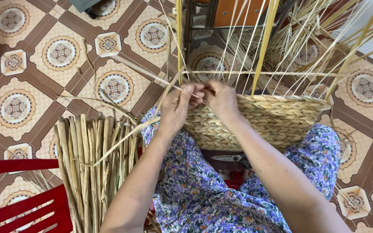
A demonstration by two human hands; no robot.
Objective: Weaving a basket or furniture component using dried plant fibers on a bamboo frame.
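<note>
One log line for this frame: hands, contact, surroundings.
left hand: pinching strand | right hand: fingers at basket rim | scissors on lap | reed bundle at left

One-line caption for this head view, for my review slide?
Both hands, left hand and right hand, pinch strands at the rim of a half-woven basket, dried reed bundle alongside.

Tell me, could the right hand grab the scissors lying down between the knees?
Probably yes. The scissors lie uncovered below the woven basket, near the right forearm. But the right hand is busy pinching a straw strand with the left hand.
</note>
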